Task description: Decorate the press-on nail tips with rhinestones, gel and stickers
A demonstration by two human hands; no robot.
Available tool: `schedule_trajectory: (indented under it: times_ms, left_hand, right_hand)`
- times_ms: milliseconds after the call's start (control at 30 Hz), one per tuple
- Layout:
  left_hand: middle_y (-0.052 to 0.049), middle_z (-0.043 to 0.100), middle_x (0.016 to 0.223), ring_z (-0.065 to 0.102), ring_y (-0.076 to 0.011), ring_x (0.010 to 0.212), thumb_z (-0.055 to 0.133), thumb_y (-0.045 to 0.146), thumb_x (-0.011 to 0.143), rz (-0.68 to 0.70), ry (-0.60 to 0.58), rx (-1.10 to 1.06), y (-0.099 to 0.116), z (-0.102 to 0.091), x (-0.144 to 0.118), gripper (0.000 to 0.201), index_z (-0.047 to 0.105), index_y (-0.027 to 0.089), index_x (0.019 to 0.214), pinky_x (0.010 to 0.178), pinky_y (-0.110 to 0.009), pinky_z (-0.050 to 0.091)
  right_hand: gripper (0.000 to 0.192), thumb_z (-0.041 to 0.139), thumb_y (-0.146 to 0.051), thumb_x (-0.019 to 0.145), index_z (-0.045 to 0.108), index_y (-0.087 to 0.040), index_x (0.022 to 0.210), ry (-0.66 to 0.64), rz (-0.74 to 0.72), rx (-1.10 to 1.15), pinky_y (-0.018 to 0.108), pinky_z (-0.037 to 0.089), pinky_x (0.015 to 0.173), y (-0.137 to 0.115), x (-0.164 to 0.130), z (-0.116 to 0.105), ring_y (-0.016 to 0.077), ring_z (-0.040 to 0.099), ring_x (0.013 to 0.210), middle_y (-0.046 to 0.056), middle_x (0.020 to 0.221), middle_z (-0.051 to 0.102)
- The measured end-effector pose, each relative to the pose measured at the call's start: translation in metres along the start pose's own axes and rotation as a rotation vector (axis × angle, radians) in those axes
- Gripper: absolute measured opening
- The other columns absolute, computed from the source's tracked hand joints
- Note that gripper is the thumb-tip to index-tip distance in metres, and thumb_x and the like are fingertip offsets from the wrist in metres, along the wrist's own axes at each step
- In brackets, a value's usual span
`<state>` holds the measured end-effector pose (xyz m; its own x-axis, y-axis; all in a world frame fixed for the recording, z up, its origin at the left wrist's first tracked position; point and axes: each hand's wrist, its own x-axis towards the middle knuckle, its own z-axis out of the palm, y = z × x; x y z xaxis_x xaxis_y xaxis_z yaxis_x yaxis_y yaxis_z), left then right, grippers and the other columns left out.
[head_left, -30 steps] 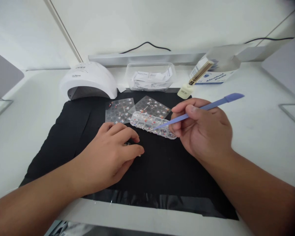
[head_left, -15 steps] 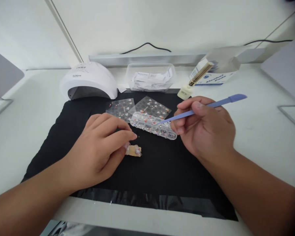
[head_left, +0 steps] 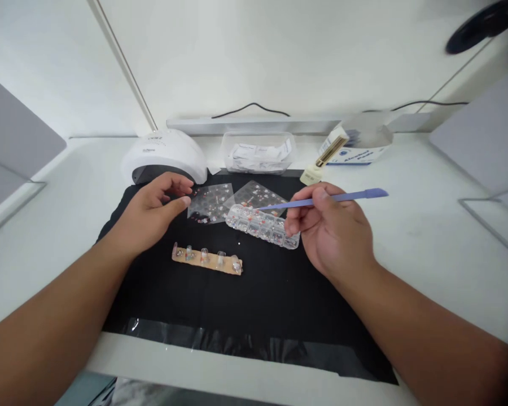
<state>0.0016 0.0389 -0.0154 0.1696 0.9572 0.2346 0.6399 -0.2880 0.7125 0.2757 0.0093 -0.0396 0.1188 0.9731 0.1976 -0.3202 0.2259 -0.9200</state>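
Observation:
My right hand (head_left: 332,225) pinches a slim purple spatula stick (head_left: 349,196), its flattened end pointing right. The thin tip is over the upper left compartments of a clear case (head_left: 262,226) filled with tiny nail gems. My left hand (head_left: 152,211) hovers beside the sticker sheets, thumb and curled fingers apart, with nothing in it. Below it, a tan strip (head_left: 211,264) lies on the black mat (head_left: 262,299), bearing several decorated false nails (head_left: 204,255). Two clear nail sticker sheets (head_left: 211,203) are spread behind the case, one partly under it.
A white nail lamp (head_left: 165,152) stands at the back left. Behind the sheets is a clear plastic tub (head_left: 258,153) of paper packets. A gold-capped polish bottle (head_left: 322,163) leans near an alcohol pads box (head_left: 359,152). Grey panels flank the white table (head_left: 419,225).
My left hand has lifted off the strip of false nails and moved left and up, uncovering it. The spatula stick's tip has shifted toward the case's upper left. The view has tilted slightly.

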Motion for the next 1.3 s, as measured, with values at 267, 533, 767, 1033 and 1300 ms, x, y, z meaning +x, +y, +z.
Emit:
schedule_trajectory:
  times_ms: [267, 533, 767, 1033, 1300]
  left_hand:
    - [-0.008, 0.062, 0.114, 0.057, -0.0267, 0.111, 0.058, 0.035, 0.083, 0.013, -0.082, 0.227, -0.025, 0.003, 0.017, 0.035, 0.069, 0.020, 0.113, 0.104, -0.046, 0.044]
    - [-0.009, 0.057, 0.139, 0.048, -0.0348, 0.125, 0.063, 0.050, 0.082, -0.007, -0.232, 0.388, -0.025, 0.011, 0.015, 0.062, 0.055, 0.025, 0.138, 0.107, -0.058, 0.038]
    - [-0.008, 0.044, 0.156, 0.039, -0.0417, 0.133, 0.074, 0.055, 0.074, 0.018, -0.334, 0.555, -0.015, 0.011, 0.012, 0.082, 0.047, 0.030, 0.147, 0.105, -0.069, 0.030]
    - [-0.011, 0.051, 0.151, 0.047, -0.0416, 0.127, 0.065, 0.058, 0.082, 0.130, -0.327, 0.674, -0.007, 0.010, 0.008, 0.063, 0.059, 0.028, 0.137, 0.100, -0.065, 0.037]
    - [-0.007, 0.072, 0.124, 0.063, -0.0285, 0.113, 0.049, 0.045, 0.096, 0.240, -0.279, 0.649, -0.010, 0.008, 0.010, 0.039, 0.070, 0.022, 0.119, 0.098, -0.048, 0.046]
  right_hand:
    - [0.026, 0.067, -0.045, 0.087, 0.067, -0.022, 0.076, -0.010, -0.019, 0.036, 0.024, 0.046, 0.044, 0.005, 0.002, -0.001, 0.0097, 0.055, 0.044, -0.003, 0.060, 0.064]
    - [0.024, 0.063, -0.043, 0.089, 0.066, -0.022, 0.079, 0.020, -0.025, -0.003, 0.028, 0.051, 0.055, 0.008, 0.001, -0.001, 0.0091, 0.054, 0.047, -0.003, 0.062, 0.065]
    - [0.027, 0.067, -0.048, 0.085, 0.067, -0.021, 0.078, 0.017, -0.005, -0.044, 0.028, 0.049, 0.055, 0.010, 0.001, -0.001, 0.0105, 0.056, 0.047, -0.002, 0.061, 0.066]
    - [0.028, 0.069, -0.050, 0.082, 0.068, -0.021, 0.079, 0.026, 0.009, -0.039, 0.026, 0.049, 0.054, 0.010, 0.000, -0.001, 0.0101, 0.056, 0.048, -0.003, 0.060, 0.066]
    - [0.027, 0.069, -0.047, 0.083, 0.068, -0.021, 0.079, 0.036, 0.006, -0.032, 0.026, 0.045, 0.054, 0.009, -0.001, -0.002, 0.0101, 0.057, 0.051, -0.002, 0.060, 0.067]
